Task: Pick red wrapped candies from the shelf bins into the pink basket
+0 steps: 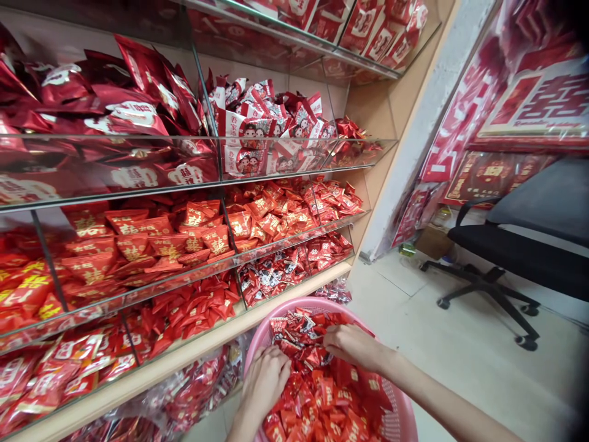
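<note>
Small red packets (326, 396) fill the pink basket (405, 414), heaped beneath and between the person's hands. The left hand (267, 376) rests at the left rim, fingers curled over the packets; the right hand (348, 345) reaches in opposite, fingers bent together beside dark-patterned packets (294, 331). Whether either holds one cannot be told. Beyond stand packet-filled shelves (372, 110) and, to the right, a chair (524, 253).

Small red wrapped packets (324, 394), loose heap, mixed angles, inside pink basket (407, 407); black-and-white-printed ones (294, 334) at far side.
</note>
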`<state>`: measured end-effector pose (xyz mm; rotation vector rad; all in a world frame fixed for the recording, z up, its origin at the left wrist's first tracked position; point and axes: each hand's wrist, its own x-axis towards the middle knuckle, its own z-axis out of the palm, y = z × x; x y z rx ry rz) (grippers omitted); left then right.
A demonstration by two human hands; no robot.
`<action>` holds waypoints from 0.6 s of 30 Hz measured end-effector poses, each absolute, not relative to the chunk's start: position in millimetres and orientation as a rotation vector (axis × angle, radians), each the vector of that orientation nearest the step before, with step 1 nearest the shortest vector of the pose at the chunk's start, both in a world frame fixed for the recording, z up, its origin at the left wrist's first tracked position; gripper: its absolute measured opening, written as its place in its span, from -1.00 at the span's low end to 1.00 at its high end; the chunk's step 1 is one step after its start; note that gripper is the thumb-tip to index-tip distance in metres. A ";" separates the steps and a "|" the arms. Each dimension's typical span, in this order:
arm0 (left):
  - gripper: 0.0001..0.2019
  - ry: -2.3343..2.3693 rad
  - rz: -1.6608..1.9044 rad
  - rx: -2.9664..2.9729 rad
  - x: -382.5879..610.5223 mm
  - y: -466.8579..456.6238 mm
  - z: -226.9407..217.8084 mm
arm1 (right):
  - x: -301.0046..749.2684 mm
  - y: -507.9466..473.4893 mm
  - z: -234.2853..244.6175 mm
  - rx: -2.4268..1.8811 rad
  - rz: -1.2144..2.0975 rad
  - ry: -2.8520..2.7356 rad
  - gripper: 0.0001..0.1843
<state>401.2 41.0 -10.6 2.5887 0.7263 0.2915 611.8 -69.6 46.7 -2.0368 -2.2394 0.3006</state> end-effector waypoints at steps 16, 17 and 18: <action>-0.65 0.707 0.330 2.598 399.7 41.1 -15.5 | 581.1 -31.3 53.8 -2.043 0.118 -2.287 -0.80; -0.64 0.709 0.326 2.603 400.0 41.2 -15.2 | 578.9 -22.5 56.7 -2.033 0.117 -2.238 -0.78; -0.64 0.713 0.320 2.607 400.3 41.2 -14.8 | 576.1 -12.5 58.9 -2.028 0.110 -2.181 -0.76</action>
